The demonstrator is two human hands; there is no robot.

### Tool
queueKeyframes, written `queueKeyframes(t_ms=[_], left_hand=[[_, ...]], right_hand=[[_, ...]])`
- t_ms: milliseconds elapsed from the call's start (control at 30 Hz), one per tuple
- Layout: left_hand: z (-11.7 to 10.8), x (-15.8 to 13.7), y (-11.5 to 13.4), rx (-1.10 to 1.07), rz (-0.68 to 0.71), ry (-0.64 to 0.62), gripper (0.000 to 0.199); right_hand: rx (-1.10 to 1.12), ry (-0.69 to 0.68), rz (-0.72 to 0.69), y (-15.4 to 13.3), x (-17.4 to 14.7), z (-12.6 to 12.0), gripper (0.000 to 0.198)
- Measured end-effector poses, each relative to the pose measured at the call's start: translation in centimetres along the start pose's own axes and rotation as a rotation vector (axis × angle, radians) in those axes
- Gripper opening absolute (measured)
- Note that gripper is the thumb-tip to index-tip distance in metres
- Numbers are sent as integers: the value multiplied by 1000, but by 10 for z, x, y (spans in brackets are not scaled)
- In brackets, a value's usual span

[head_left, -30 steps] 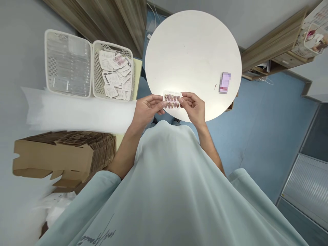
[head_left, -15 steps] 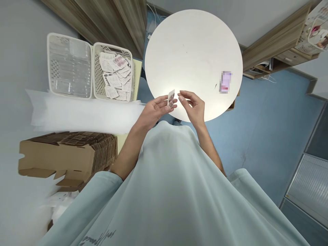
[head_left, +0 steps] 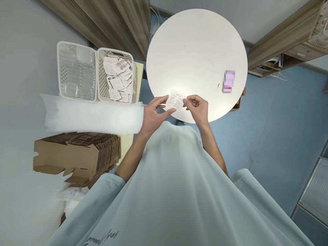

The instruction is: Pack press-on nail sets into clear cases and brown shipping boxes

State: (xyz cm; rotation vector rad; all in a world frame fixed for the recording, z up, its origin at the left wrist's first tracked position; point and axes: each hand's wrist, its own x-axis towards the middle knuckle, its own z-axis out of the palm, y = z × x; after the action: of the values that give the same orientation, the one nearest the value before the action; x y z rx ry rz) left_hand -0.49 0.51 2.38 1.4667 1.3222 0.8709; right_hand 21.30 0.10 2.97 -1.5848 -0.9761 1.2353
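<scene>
A small white card (head_left: 176, 99) with rounded corners and lines of print faces up, just above the near edge of the round table. My right hand (head_left: 198, 107) pinches its right corner between thumb and fingers. On the other side, my left hand (head_left: 155, 114) has its fingertips on the left edge and its thumb at the bottom edge, with a wide gap between thumb and fingers. The card's picture side, seen earlier, is turned away from me.
The white round table (head_left: 197, 41) carries a blurred-out purple item (head_left: 229, 82) at right. To my left are a basket (head_left: 101, 73) of similar cards, a basket of clear plastic pieces (head_left: 78, 73), white translucent sheets (head_left: 94, 116) and folded cardboard boxes (head_left: 69, 157).
The card has turned from its picture side to its printed text side. My right hand, apart from it before, now grips its right corner. My left hand's fingers have spread to its edges.
</scene>
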Motion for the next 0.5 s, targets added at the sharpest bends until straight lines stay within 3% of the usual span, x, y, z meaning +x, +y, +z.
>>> queueKeyframes(t_ms=[133, 267, 400, 500], left_hand=[[8, 1, 8, 36, 10, -7, 62], [27, 2, 10, 119, 2, 27, 81], [45, 5, 9, 111, -110, 61, 80], [49, 9, 12, -26, -190, 13, 80]], right_hand=[[33, -32, 22, 3, 7, -14, 50], [61, -77, 27, 0, 8, -17, 52], [105, -130, 3, 0, 10, -19, 53], [117, -168, -6, 2, 15, -27, 54]])
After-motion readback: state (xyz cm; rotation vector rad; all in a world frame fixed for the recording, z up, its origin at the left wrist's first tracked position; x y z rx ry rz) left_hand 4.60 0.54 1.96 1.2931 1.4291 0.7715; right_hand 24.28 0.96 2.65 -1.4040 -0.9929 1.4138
